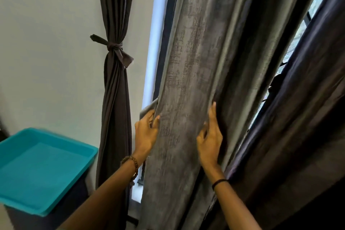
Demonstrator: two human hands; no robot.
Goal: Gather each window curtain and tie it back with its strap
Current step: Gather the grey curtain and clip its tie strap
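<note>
A wide grey textured curtain (188,73) hangs in front of me at the window. My left hand (146,132) pinches its left edge, fingers curled around the fabric. My right hand (211,136) lies flat against the curtain's right side, fingers stretched upward into a fold. To the left, a thin dark curtain (114,99) hangs against the wall, bunched and knotted with its strap (113,46). A darker curtain (302,108) hangs to the right of the grey one. No strap for the grey curtain is visible.
A turquoise tray-like lid (43,170) sits on a dark bin at the lower left, near the wall. The window frame and a strip of bright glass (298,30) show between the curtains at the upper right. A pale wall fills the left.
</note>
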